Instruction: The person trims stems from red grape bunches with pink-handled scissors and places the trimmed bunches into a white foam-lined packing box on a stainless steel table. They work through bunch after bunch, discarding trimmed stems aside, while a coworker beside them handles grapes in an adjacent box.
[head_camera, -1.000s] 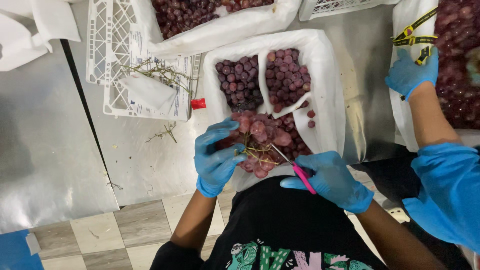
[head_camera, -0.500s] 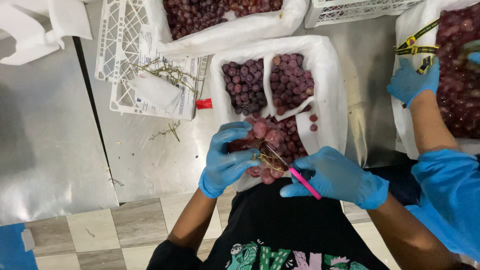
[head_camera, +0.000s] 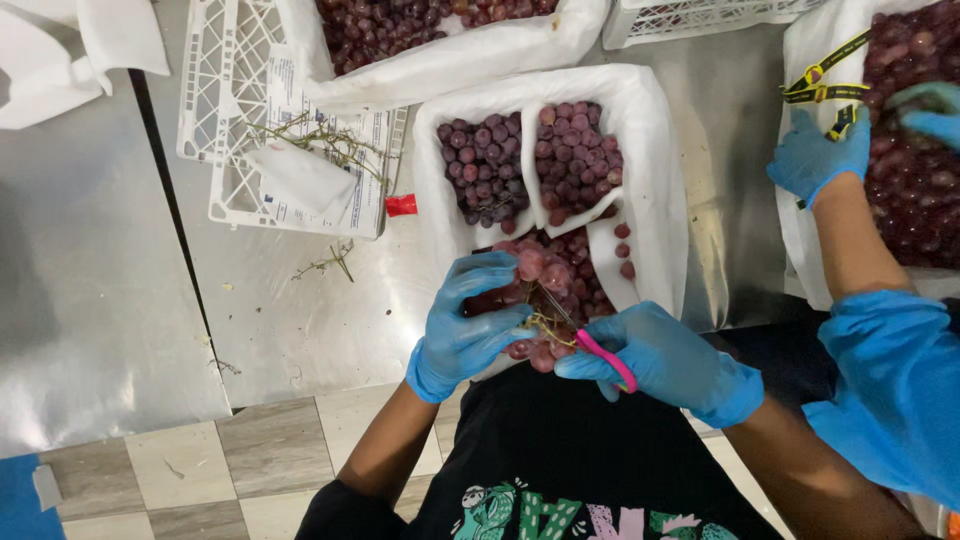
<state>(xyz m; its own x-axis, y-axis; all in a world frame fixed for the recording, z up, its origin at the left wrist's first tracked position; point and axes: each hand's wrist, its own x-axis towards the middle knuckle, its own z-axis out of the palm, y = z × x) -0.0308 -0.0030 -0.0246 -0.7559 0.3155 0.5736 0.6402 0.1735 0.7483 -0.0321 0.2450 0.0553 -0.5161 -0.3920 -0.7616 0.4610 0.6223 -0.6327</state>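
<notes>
My left hand (head_camera: 470, 325), in a blue glove, grips a bunch of red grapes (head_camera: 545, 270) from the left, just above the near end of a white-lined box (head_camera: 660, 200). My right hand (head_camera: 665, 360), also gloved in blue, holds pink-handled scissors (head_camera: 605, 355) whose blades point up-left into the bunch's bare stems. The box holds two white-wrapped packs of dark red grapes (head_camera: 485, 165) at its far end and loose grapes lower down.
A co-worker's blue-gloved hand (head_camera: 815, 155) with yellow-handled scissors works at a grape box (head_camera: 915, 150) on the right. A white plastic crate (head_camera: 235, 120) with cut stems and paper lies on the steel table. Another lined grape box (head_camera: 440, 40) sits behind.
The view has shifted slightly, so the box and crate sit lower in the frame. My hands stay on the bunch, the scissors still in the stems.
</notes>
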